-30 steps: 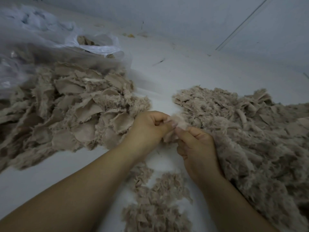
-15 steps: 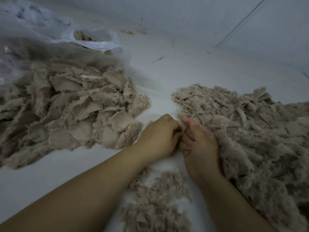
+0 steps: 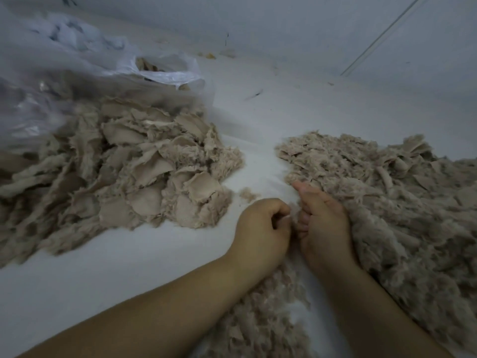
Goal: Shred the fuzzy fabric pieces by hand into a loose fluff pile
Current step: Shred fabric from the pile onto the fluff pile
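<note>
**Ana:** Hands first, where are they?

**Ben:** Left hand (image 3: 263, 226) and right hand (image 3: 324, 223) sit almost touching on the white sheet (image 3: 154, 264), just in front of the gap between the two heaps. The left one's fingers are curled in with a wisp of fluff showing at them; whether it truly pinches that, I cannot tell. The right one lies fairly straight-fingered against the edge of the fluff pile (image 3: 402, 213).

**Ana:** And the unshredded stock?

**Ben:** The fabric pieces (image 3: 124, 174) are heaped left of the hands, well apart from them. More shreds (image 3: 268, 319) lie under the forearms.

**Ana:** Advice for the tearing?

**Ben:** I'd take one piece, grip it close on both sides of a tear line, pull in short tugs, and drop the bits rightward.

**Ana:** Any container?

**Ben:** A clear plastic bag (image 3: 165, 73) behind the pieces, mouth open; something tan shows inside, too dim to name.
</note>
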